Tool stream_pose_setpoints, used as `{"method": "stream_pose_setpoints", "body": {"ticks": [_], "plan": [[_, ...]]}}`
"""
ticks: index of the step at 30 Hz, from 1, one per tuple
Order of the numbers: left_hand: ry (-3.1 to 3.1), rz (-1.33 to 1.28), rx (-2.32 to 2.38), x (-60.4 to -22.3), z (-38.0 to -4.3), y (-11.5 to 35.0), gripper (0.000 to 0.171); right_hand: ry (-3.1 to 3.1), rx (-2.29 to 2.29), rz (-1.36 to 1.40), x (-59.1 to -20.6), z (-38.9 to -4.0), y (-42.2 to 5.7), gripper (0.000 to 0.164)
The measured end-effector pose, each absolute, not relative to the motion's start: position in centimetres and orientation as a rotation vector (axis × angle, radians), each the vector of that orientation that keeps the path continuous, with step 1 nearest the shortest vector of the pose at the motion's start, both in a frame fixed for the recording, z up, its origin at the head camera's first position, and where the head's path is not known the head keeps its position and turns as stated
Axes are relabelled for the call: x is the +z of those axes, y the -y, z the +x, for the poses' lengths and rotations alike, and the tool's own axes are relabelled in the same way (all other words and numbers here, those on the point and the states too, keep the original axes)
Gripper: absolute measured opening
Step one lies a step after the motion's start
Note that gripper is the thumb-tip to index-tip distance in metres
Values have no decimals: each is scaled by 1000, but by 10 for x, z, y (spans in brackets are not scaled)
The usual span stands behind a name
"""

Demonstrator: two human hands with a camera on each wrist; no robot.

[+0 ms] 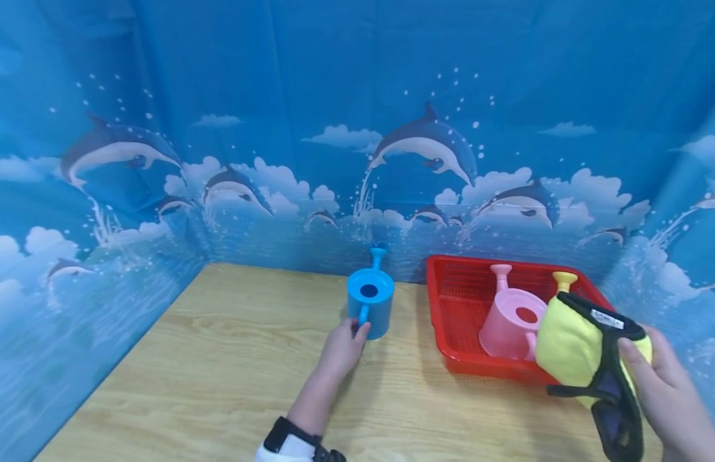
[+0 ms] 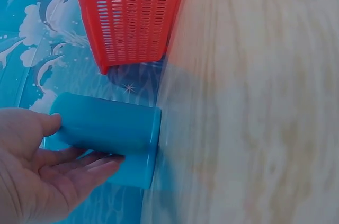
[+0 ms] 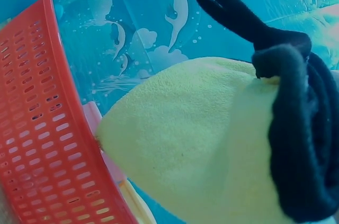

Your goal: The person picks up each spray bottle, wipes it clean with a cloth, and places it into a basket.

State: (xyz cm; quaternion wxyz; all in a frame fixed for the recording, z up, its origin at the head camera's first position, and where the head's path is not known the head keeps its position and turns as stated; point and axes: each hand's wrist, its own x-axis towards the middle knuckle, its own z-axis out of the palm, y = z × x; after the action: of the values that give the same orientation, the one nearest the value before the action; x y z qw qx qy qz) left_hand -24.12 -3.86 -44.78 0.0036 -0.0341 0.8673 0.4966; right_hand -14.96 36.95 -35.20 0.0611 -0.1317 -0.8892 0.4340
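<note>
A small blue watering can [image 1: 377,314] stands upright on the table, its spout toward the backdrop. My left hand [image 1: 342,346] grips its handle with thumb and fingers; the same hand [image 2: 58,166] appears beside the blue can [image 2: 106,126] in the left wrist view. At the right, my right hand [image 1: 663,378] holds a soft yellow cloth pouch [image 1: 571,340] with black trim and a dangling black strap. That pouch [image 3: 196,134] fills much of the right wrist view, where the hand is mostly hidden. It hangs over the near right part of the red basket.
In the red plastic basket [image 1: 449,356] sits a pink watering can [image 1: 510,324]. A yellow watering can [image 1: 564,281] shows only its spout behind the pouch. The wooden table [image 1: 230,359] meets a blue dolphin-print backdrop [image 1: 311,77] at the back and sides.
</note>
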Motion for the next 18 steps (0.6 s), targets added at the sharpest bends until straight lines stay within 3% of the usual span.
{"method": "stream_pose_setpoints", "body": {"ticks": [5,11,18], "plan": [[-2706,-71,1533,-449,-241,41,30,2675,1309,-391,-354,-150,-369,64],[-2699,12,1528,-447,-241,45,24,2639,1289,-347,-356,-148,-369,47],[-2719,-4,1559,-440,-243,52,27,2670,1301,-387,-350,-149,-367,66]]}}
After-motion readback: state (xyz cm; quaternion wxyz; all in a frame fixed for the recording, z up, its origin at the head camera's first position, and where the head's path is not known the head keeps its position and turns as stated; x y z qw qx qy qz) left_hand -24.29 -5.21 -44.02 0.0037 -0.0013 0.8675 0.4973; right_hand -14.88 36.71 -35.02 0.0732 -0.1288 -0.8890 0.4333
